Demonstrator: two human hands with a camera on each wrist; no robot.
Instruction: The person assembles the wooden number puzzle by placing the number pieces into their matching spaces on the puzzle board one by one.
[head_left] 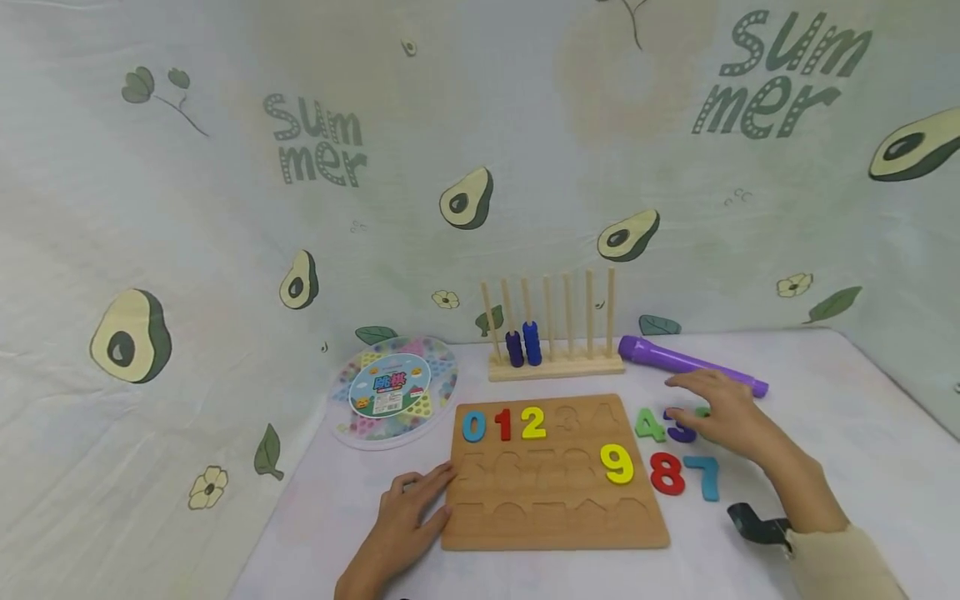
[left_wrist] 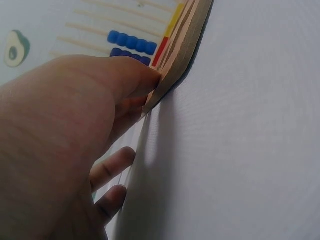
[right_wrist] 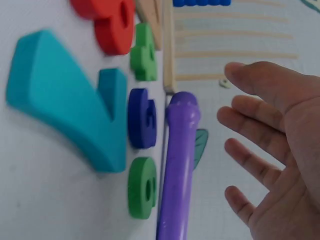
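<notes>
My left hand (head_left: 408, 517) rests at the left edge of a wooden number board (head_left: 555, 525), thumb and fingertips against that edge. In the left wrist view, the thumb meets the board's side (left_wrist: 172, 75). Blue 0 (head_left: 474, 427), red 1 (head_left: 504, 424) and yellow 2 (head_left: 533, 422) sit along its top row; a yellow 9 (head_left: 617, 463) lies at the right of the second row. My right hand (head_left: 723, 412) hovers over the loose numbers with fingers spread, holding nothing. Beneath it are a purple 3 (right_wrist: 142, 119) and a green number (right_wrist: 142, 188), the latter mostly hidden in the head view.
Green 4 (head_left: 649, 425), red 8 (head_left: 667, 473) and blue 7 (head_left: 703, 477) lie right of the board. Behind stand a bead rack (head_left: 557, 368) with blue beads and a purple microphone-shaped stick (head_left: 690, 364). A round game board (head_left: 393, 392) lies at back left.
</notes>
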